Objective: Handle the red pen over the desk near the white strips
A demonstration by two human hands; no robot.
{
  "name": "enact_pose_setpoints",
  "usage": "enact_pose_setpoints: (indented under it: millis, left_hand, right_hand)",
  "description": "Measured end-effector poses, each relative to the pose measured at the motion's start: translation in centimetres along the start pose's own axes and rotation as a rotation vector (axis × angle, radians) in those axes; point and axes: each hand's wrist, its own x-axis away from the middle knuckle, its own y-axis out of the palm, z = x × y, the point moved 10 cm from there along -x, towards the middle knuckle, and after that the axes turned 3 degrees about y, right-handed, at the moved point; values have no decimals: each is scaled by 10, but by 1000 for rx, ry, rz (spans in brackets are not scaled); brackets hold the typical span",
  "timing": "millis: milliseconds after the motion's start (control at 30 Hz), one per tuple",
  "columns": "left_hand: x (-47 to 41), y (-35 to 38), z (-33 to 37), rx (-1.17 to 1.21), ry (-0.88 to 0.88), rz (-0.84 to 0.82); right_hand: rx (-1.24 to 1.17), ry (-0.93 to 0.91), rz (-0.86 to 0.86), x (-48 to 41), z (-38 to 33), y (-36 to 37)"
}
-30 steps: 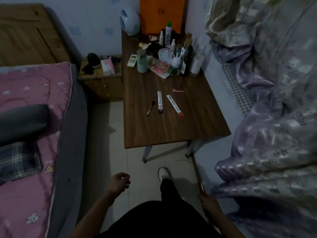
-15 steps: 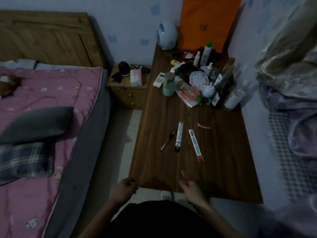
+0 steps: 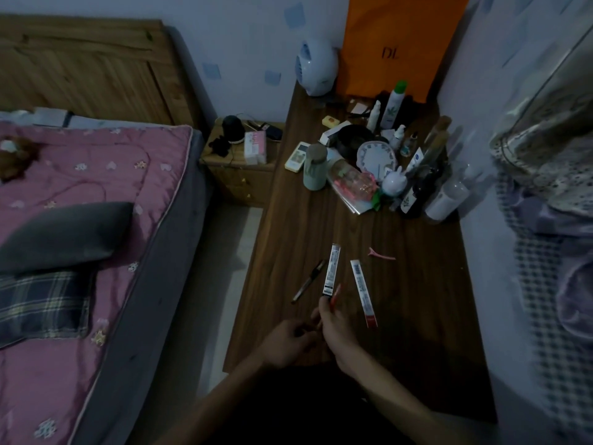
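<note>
My right hand [image 3: 337, 329] pinches a thin red stick [image 3: 335, 294] that points up and away over the wooden table [image 3: 417, 316]. Its tip lies just beside the near end of a narrow black-and-white box [image 3: 331, 270]. My left hand [image 3: 288, 345] is curled right against the right hand, at the stick's lower end. Whether it grips the stick is hidden. A dark pen [image 3: 308, 281] lies left of the box, and a narrow white-and-red box [image 3: 362, 292] lies to its right. A pink hair clip [image 3: 382, 254] rests farther back.
Bottles, a round clock [image 3: 377, 155], a green cup [image 3: 315, 168] and a remote crowd the table's far end below an orange bag [image 3: 401, 43]. A bed with a pink quilt [image 3: 80, 203] stands left, a nightstand [image 3: 244, 168] beyond the floor gap, and curtains hang at the right.
I have come up to the table. My right hand carried the red stick forward over the tabletop, close to the black-and-white box. My left hand moved in from the table's edge to meet it.
</note>
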Motion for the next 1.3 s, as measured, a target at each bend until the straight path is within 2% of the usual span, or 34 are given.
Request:
enact_pose_setpoints:
  millis: [67, 167, 267, 367, 533, 667, 867, 967, 1300]
  left_hand:
    - [-3, 7, 11, -8, 55, -14]
    - [-4, 13, 11, 7, 43, -37]
    - [-3, 14, 7, -98, 37, -109]
    - [0, 12, -3, -202, 16, -137]
    - [6, 3, -15, -278, 12, -62]
    - [6, -8, -6, -317, 89, 95]
    - [0, 0, -3, -391, 97, 93]
    - [-1, 3, -6, -373, 82, 69]
    - [-12, 21, 0, -105, 35, -107]
  right_hand:
    - [6, 23, -56, 1, 6, 5]
    - [-74, 46, -109, 0, 8, 3]
    - [-234, 29, 3, -1, 0, -21]
    - [-220, 22, 95, -5, -1, -36]
    - [-99, 47, 39, -4, 8, -23]
    - [-5, -60, -59, 0, -3, -4]
    - [-20, -154, -44, -1, -7, 7]
    - [4, -195, -17, -3, -3, 2]
    - [-17, -287, -13, -7, -3, -17]
